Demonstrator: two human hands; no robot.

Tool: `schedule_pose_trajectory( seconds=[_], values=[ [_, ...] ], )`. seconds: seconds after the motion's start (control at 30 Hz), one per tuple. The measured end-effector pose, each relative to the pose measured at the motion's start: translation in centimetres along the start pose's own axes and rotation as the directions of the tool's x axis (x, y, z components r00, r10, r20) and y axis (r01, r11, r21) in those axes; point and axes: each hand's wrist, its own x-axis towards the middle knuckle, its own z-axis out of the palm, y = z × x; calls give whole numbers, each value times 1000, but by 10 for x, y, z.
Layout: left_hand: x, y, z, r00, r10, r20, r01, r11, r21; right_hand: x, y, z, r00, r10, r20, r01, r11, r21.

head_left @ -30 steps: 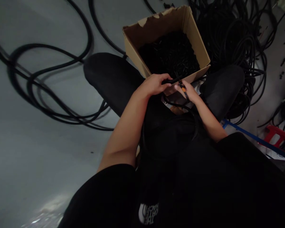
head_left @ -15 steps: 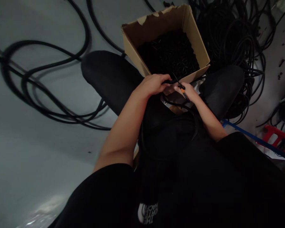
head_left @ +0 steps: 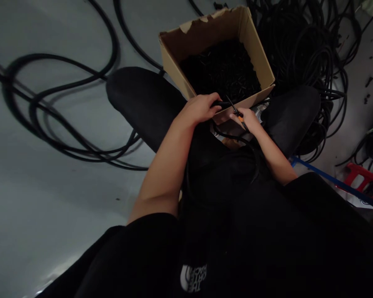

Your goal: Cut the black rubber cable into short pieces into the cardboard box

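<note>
My left hand [head_left: 200, 109] grips a black rubber cable [head_left: 225, 105] just in front of the near rim of a cardboard box [head_left: 202, 37]. My right hand [head_left: 247, 120] pinches a small black tool with an orange part [head_left: 240, 116], close to the cable and partly hidden by my fingers. I cannot tell its exact kind. The box is torn along its far rim and holds a heap of short black pieces [head_left: 220, 70]. More black cable [head_left: 226, 138] loops over my lap below both hands.
My dark-clad knees [head_left: 139, 95] [head_left: 290, 116] lie on either side of the box. A tangled pile of black cable [head_left: 298, 45] stands behind it at right. Loose cable loops [head_left: 49, 87] cross the grey floor at left. A red crate [head_left: 363, 180] and a blue bar [head_left: 332, 182] sit at right.
My hands stay almost in place. The left hand has shifted slightly up the cable, and the tool's black tip points more clearly up and to the left. The view has barely moved.
</note>
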Motion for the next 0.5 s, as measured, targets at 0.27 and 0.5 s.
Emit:
schedule_pose_trajectory(
  seconds=[0.27,0.5],
  values=[
    [4,-4,3,998,-48,-49,44,997,-70,-2,-3,9,993,118,13,-117,957,265],
    [10,-5,8,999,-22,-35,18,996,-89,-1,1,19,995,38,91,-71,917,393]
  ],
)
